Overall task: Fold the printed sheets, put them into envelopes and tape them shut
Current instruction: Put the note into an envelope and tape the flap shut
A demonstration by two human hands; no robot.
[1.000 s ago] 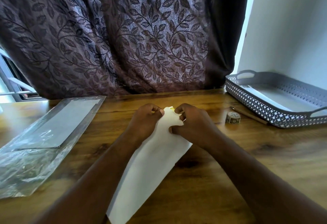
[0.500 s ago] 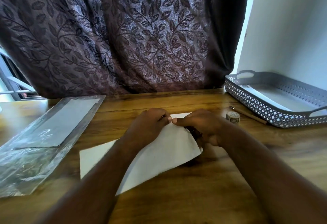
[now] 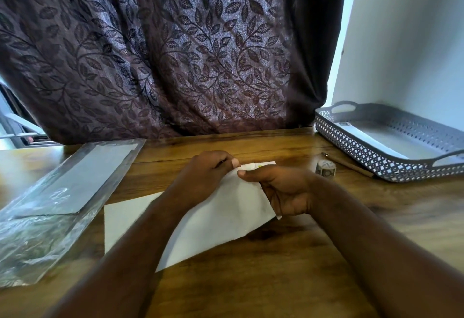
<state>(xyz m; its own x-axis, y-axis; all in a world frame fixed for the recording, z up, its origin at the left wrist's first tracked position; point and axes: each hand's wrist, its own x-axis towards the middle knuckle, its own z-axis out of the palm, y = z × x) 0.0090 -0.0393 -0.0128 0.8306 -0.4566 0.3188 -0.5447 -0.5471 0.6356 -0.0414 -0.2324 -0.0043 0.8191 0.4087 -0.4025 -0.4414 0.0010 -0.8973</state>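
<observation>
White envelope (image 3: 208,229) lies on the wooden table (image 3: 263,292) in the head view, our only cam, right in front of us betw. both forearms. Its long axis runs from near-left to far-right, and the far-right end seems raised off the wood, in our hands. Our left hand (image 3: 203,179) has its fingers curled, thumb & forefinger pinching the envelope's far edge. Our right hand (image 3: 286,194) lays its thumb on top of the paper w/ the other fingers wrapped under the right end, so it grips that end. The two thumbs nearly touch. Just beyond them a strip of the folded sheet (image 3: 263,165), w/ a bit of yellow-green print, pokes out of the far end. So the sheet lies away from us, past the fingertips, and we judge it isn't fully in yet. The next push would prob. go along the long axis, back toward near-left. For taping, the tape roll (image 3: 325,167) stands near the right hand, well apart from the left, just beside the grey tray (image 3: 391,179), so the right is nearer. Off to the left lies a plastic pack (image 3: 57,199)
</observation>
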